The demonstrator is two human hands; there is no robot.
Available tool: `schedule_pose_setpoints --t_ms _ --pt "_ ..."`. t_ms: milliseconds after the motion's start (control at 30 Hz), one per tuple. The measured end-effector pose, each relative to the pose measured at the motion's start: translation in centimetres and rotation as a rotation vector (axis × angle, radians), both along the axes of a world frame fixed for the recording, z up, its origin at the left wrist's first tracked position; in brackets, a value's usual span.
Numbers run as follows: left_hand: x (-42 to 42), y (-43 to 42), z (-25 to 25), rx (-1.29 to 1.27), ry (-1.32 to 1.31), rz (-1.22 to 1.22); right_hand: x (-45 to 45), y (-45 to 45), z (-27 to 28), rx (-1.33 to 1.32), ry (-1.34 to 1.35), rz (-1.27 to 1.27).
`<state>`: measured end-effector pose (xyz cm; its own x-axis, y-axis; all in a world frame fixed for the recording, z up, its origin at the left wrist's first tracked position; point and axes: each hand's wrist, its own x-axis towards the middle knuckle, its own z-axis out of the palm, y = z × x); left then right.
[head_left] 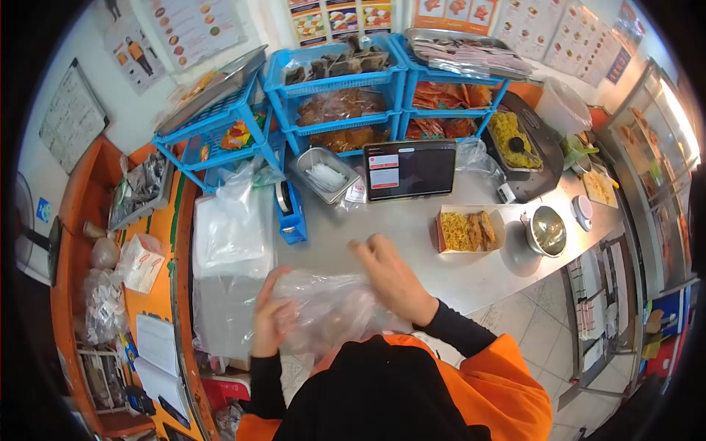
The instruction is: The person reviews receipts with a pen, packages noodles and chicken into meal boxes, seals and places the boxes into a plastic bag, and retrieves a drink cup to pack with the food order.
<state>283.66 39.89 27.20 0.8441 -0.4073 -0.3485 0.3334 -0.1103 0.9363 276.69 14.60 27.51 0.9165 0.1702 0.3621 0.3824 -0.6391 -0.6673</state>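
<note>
A clear plastic bag [331, 305] spreads out in front of my body at the near edge of the steel counter. My left hand [271, 320] grips its left side, the fingers partly covered by the film. Over the bag's right side is my right hand [397, 283], its fingers stretched toward the counter and apart, with nothing visible in them. Beyond it to the right stands an open paper box [493, 217] with yellow rice [460, 231] and browned pieces of meat [482, 229].
A stack of clear bags [235, 235] lies left, beside a blue tape dispenser [292, 213]. Behind are a tablet [410, 173], a metal container [323, 173] and blue racks [334, 81] of food. A steel bowl [546, 231] and a rice tray [511, 136] stand right.
</note>
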Motion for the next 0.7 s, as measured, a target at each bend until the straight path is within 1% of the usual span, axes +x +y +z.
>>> schedule_pose_setpoints --t_ms 33,67,100,167,200,233,267,300,367,400,433,467,500,533,567,600,633,667,700 --pt "-1.1 -0.7 4.1 -0.290 0.212 0.193 -0.4 -1.0 -2.0 0.116 0.138 -0.024" --pt "-1.7 -1.6 6.4 -0.574 0.436 0.377 -1.1 -2.0 -4.1 0.234 0.275 -0.059" --pt "-1.6 -1.6 6.1 -0.574 0.447 0.337 -1.8 -3.3 -6.0 0.353 0.405 -0.101" --pt "-1.3 0.6 4.5 -0.752 0.139 -0.008 -3.3 -5.3 -7.5 0.600 0.651 -0.185" --pt "0.6 2.9 1.9 -0.756 0.155 -0.050 -4.6 -3.8 -2.9 1.494 0.825 -0.046" --pt "3.8 5.3 -2.3 -0.189 -0.011 -0.313 -6.4 -3.9 -3.0 1.821 0.757 0.294" --pt "6.0 5.8 -4.5 0.378 -0.201 -0.551 -7.1 -3.9 -2.5 1.829 0.716 0.260" --pt "5.3 3.2 -3.6 0.368 -0.205 -0.597 -8.0 -3.7 -1.8 1.657 0.635 0.269" --pt "2.6 -1.3 -2.1 0.611 -0.767 -0.359 -9.5 -2.5 -0.1 1.312 0.500 0.265" --pt "3.7 -2.0 -4.0 0.578 -1.104 -0.319 -10.0 -2.0 0.4 1.134 0.445 0.262" --pt "5.1 -2.3 -6.5 0.561 -1.110 -0.343 -9.7 -2.6 1.3 0.817 0.376 0.028" --pt "6.7 -2.2 -9.0 0.387 -0.893 -0.252 -9.0 -3.7 2.3 0.495 0.310 -0.192" --pt "8.0 -1.8 -10.2 0.220 -0.672 -0.156 -8.8 -5.4 1.6 0.333 0.153 -0.464" --pt "8.8 -1.2 -10.5 0.211 -0.675 -0.159 -8.8 -8.4 -0.6 0.157 -0.007 -0.721" --pt "9.3 -0.8 -10.9 0.398 -0.715 -0.170 -8.5 -13.6 -4.5 0.074 -0.241 -0.996" --pt "9.3 -0.7 -11.3 0.590 -0.745 -0.171 -8.4 -17.8 -3.9 0.096 -0.297 -1.192" --pt "8.8 -0.7 -10.7 0.590 -0.735 -0.146 -8.1 -22.0 -4.0 0.041 -0.361 -1.378" --pt "8.1 -0.6 -9.1 0.528 -0.697 -0.203 -7.8 -26.4 -4.5 -0.031 -0.455 -1.400" --pt "7.0 -0.4 -7.6 0.469 -0.656 -0.252 -7.1 -30.1 -4.8 -0.135 -0.394 -1.440"
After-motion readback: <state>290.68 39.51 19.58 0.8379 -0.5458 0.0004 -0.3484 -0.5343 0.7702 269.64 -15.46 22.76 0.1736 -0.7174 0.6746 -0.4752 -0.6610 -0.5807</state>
